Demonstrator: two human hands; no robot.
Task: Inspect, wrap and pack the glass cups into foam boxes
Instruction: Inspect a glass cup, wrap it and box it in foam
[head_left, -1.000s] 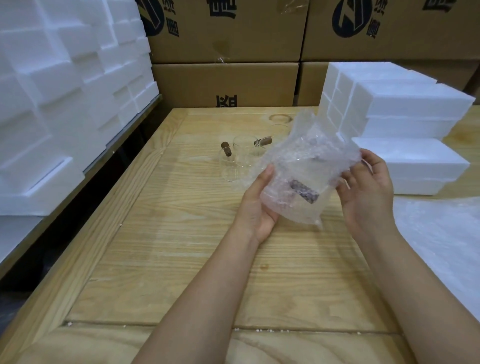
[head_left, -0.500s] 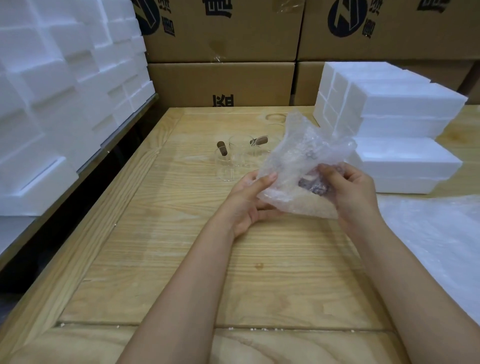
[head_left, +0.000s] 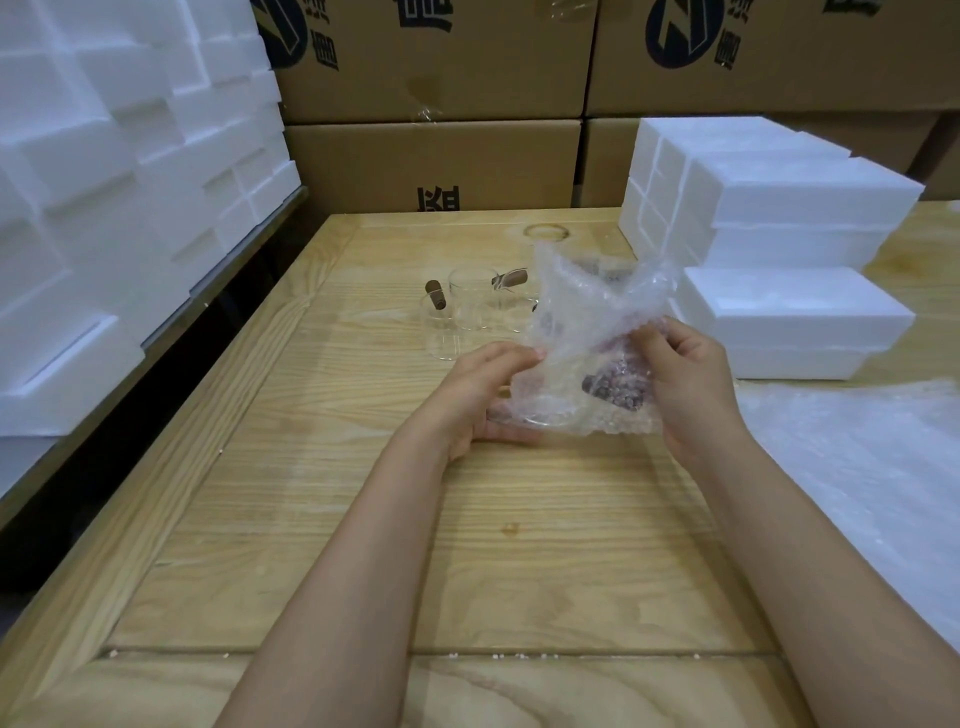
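Bright, even overhead light, soft shadows; wide-angle bending at the edges, slight softness.

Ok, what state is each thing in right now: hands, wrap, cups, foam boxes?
Left hand: grips the bubble wrap's left edge.
Right hand: fingers pinch the wrap over the cup.
Bubble wrap: loosely folded round one cup, top open.
Wrapped cup: inside the wrap, brown handle showing through.
Bare cups: standing on the table, unwrapped.
Foam boxes: stacked, closed.
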